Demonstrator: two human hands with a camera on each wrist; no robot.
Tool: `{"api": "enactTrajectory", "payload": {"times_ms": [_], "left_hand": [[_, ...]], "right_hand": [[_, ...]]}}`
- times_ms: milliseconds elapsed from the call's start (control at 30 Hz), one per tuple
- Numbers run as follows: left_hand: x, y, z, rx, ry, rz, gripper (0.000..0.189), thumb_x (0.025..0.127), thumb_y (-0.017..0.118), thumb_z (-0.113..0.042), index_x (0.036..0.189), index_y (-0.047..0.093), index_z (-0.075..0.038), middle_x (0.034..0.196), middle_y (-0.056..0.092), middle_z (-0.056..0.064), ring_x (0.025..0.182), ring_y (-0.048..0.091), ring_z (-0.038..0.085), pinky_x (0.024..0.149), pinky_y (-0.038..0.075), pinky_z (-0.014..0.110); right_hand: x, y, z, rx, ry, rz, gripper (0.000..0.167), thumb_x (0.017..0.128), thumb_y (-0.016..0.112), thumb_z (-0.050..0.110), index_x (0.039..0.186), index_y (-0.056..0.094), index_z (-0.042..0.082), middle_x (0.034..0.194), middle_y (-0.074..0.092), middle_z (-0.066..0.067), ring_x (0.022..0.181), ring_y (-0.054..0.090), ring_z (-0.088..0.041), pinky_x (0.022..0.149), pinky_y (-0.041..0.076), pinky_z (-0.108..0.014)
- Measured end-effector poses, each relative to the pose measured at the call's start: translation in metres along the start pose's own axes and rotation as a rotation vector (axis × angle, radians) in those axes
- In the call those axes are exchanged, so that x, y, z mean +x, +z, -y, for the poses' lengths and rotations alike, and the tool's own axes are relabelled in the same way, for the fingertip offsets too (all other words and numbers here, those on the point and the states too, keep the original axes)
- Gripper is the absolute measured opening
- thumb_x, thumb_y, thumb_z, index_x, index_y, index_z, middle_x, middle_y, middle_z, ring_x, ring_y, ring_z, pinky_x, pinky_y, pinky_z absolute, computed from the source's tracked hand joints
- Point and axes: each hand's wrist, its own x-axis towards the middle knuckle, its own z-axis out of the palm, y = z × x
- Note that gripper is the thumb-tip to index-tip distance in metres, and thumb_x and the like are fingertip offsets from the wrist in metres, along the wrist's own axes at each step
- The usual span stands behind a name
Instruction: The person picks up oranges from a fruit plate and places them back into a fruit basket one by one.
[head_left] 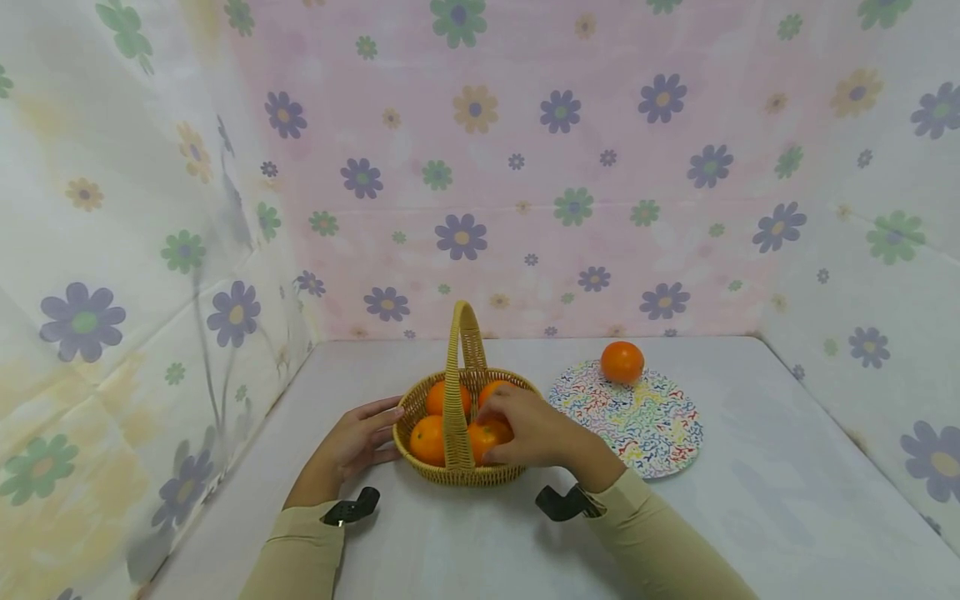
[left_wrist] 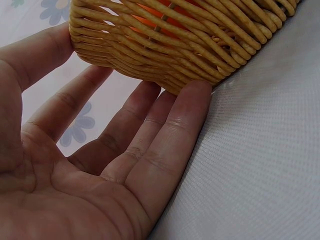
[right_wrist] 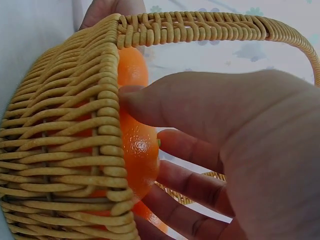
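A yellow wicker basket with a tall arched handle stands on the table, and several oranges lie inside it. My left hand rests at the basket's left side; in the left wrist view its extended fingers touch the woven wall low down. Over the right part of the basket, my right hand grips an orange between thumb and fingers. That orange sits at rim height beside the woven edge in the right wrist view. Part of it is hidden by the hand.
Right of the basket lies a round plate with a multicoloured pattern, and a single orange sits toward its back edge. Flower-printed cloth walls in the white table at the back and both sides.
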Motion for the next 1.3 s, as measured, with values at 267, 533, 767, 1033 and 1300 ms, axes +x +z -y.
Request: {"api": "enactTrajectory", "payload": {"times_ms": [267, 533, 767, 1033, 1300], "left_hand": [[0.000, 0.000, 0.000, -0.001, -0.003, -0.005, 0.064, 0.092, 0.079, -0.037, 0.148, 0.058, -0.015, 0.143, 0.063, 0.007, 0.116, 0.069, 0.024, 0.094, 0.060, 0.054], [0.001, 0.000, 0.001, -0.001, -0.004, -0.002, 0.065, 0.091, 0.079, -0.038, 0.148, 0.058, -0.015, 0.144, 0.062, 0.007, 0.117, 0.069, 0.024, 0.094, 0.059, 0.054], [0.000, 0.000, 0.000, 0.001, -0.007, -0.005, 0.063, 0.092, 0.078, -0.037, 0.148, 0.058, -0.015, 0.142, 0.064, 0.007, 0.116, 0.069, 0.024, 0.094, 0.060, 0.054], [0.000, 0.000, 0.001, -0.004, -0.004, -0.006, 0.062, 0.093, 0.078, -0.036, 0.147, 0.058, -0.014, 0.141, 0.064, 0.007, 0.115, 0.070, 0.024, 0.093, 0.060, 0.054], [0.001, -0.002, 0.001, -0.005, 0.004, 0.012, 0.063, 0.092, 0.078, -0.036, 0.148, 0.058, -0.014, 0.144, 0.062, 0.009, 0.116, 0.069, 0.025, 0.093, 0.060, 0.053]], "right_hand": [[-0.001, -0.007, -0.006, 0.025, 0.014, -0.024, 0.035, 0.086, 0.083, 0.028, 0.117, 0.073, 0.016, 0.120, 0.064, 0.003, 0.110, 0.058, -0.017, 0.100, 0.053, -0.038], [-0.004, -0.021, -0.014, 0.066, 0.085, -0.100, 0.034, 0.088, 0.084, 0.026, 0.118, 0.072, 0.015, 0.122, 0.063, 0.003, 0.111, 0.061, -0.024, 0.098, 0.056, -0.041], [-0.009, -0.033, -0.029, 0.096, 0.076, -0.207, 0.034, 0.088, 0.083, 0.023, 0.119, 0.072, 0.012, 0.123, 0.064, -0.001, 0.115, 0.063, -0.030, 0.097, 0.058, -0.047], [-0.013, -0.044, -0.040, 0.080, 0.108, -0.277, 0.033, 0.089, 0.083, 0.022, 0.118, 0.072, 0.014, 0.124, 0.064, -0.003, 0.119, 0.062, -0.032, 0.094, 0.060, -0.048], [-0.020, -0.055, -0.058, 0.096, 0.226, -0.394, 0.035, 0.089, 0.082, 0.021, 0.121, 0.069, 0.015, 0.133, 0.060, -0.008, 0.123, 0.058, -0.032, 0.101, 0.057, -0.050]]}}
